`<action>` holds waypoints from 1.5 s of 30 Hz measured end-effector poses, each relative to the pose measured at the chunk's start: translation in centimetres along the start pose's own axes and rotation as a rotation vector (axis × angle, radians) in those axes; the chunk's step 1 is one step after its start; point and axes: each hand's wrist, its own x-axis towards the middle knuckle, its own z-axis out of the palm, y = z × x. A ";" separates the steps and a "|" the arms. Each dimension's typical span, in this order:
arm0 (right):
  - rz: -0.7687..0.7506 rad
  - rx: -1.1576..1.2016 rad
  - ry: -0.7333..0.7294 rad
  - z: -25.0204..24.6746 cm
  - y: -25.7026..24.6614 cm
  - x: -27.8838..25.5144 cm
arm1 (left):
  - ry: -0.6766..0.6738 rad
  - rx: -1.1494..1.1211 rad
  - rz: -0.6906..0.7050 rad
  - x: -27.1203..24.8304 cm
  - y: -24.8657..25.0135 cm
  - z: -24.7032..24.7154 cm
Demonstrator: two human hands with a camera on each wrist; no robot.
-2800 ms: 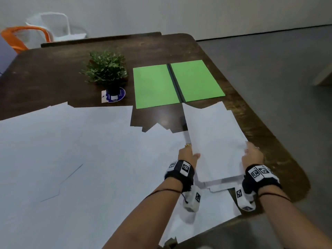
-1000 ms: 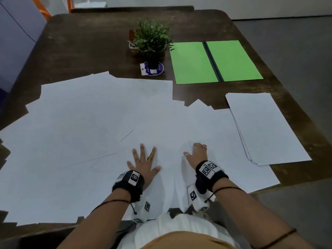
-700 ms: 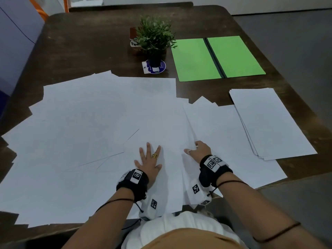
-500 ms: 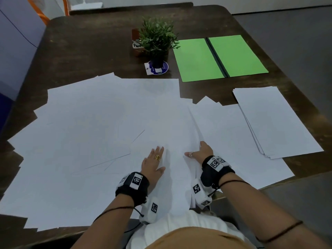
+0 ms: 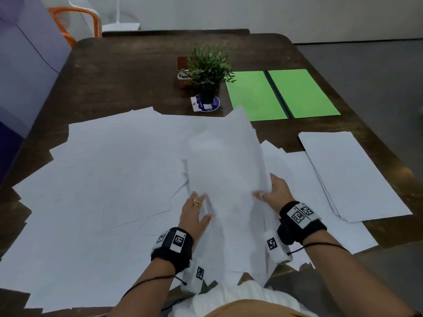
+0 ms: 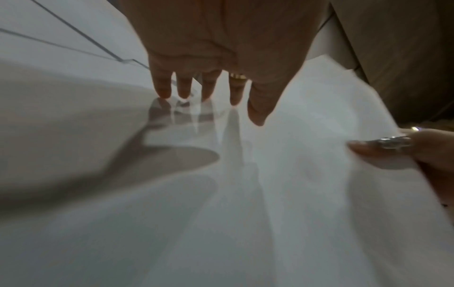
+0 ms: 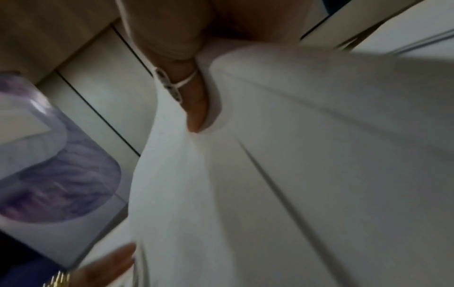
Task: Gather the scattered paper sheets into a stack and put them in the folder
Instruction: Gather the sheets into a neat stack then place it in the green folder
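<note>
1. While loose sheets are lying spread across the dark table, the head view is showing the right hand gripping a lifted sheet at its right edge, thumb curled over it. The left hand is resting flat, fingers straight, at that sheet's left edge. A gathered stack is lying at the right, and the open green folder is sitting beyond it, beside a potted plant.
2. From the left wrist, the left hand's fingers are reaching out straight and spread, their tips touching paper.
3. From the right wrist, the right hand's thumb is pressing into the bowed sheet, pinching it.
</note>
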 end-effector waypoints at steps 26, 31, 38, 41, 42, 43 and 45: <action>0.210 -0.019 -0.010 1.6 6.4 2.8 | 0.341 0.328 -0.330 3.3 0.1 -3.2; 0.113 0.018 0.042 3.2 4.2 3.1 | 0.104 0.490 -0.591 2.7 -3.2 -5.7; 0.065 -0.069 -0.011 4.8 2.1 5.9 | 0.060 0.511 -0.460 0.4 -6.2 -7.1; 0.030 -0.076 -0.033 5.5 1.4 6.0 | 0.075 0.561 -0.383 0.2 -6.9 -7.8; 0.026 -0.073 -0.038 5.7 1.1 6.0 | 0.072 0.571 -0.371 0.3 -7.1 -7.9; 0.021 -0.074 -0.045 5.9 0.8 6.0 | 0.065 0.581 -0.364 0.4 -7.3 -8.1; 0.030 -0.054 -0.035 6.1 0.5 6.3 | 0.047 0.632 -0.355 0.6 -7.4 -8.3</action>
